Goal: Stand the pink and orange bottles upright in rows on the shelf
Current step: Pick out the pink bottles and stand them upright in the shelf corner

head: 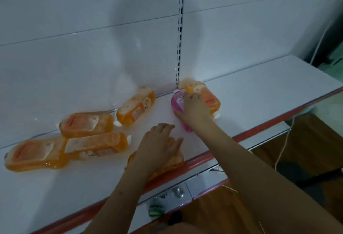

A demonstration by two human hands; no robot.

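Note:
Several orange bottles lie flat on the white shelf (pixel 250 92): one at the far left (pixel 35 155), two beside it (pixel 86 124) (pixel 96 143), one near the back wall (pixel 136 105). My left hand (pixel 157 144) lies on another orange bottle (pixel 174 161) at the shelf's front edge, fingers curled over it. My right hand (pixel 194 109) grips a pink bottle (pixel 178 102) lying near the back. An orange bottle (pixel 207 94) lies right behind it, touching my fingertips.
The shelf has a red front rim (pixel 259 128) and a white back panel with a slotted upright (pixel 179 48). A lower shelf (pixel 185 191) holds small metal parts and a green item (pixel 156 210). A white cable (pixel 284 146) hangs at the right over a wooden floor.

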